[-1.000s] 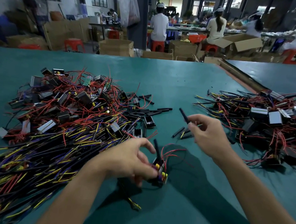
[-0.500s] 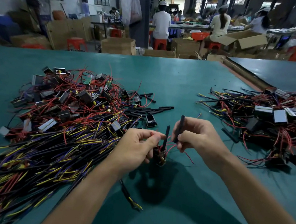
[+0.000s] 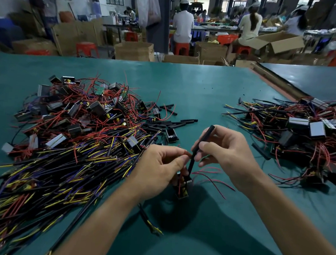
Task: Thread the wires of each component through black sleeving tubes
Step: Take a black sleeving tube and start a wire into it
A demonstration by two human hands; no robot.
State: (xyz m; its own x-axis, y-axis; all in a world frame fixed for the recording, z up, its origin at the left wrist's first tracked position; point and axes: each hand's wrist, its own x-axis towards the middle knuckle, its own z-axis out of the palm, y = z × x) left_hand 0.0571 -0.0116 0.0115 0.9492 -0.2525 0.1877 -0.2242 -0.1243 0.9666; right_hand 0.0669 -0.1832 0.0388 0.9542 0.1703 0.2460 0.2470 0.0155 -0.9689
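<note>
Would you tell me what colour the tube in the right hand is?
Black; the tube shows best in head view.

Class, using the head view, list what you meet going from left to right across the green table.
Large pile of components and wires → left hand holding a component → right hand gripping a black sleeving tube → smaller pile of components.

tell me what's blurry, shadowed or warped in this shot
Head view: sharp on the left hand gripping a component and the right hand holding a tube; their dark shadow lies on the table; the wire pile smears lower left; the workers behind are soft; the table's far edge bows from the wide lens.
</note>
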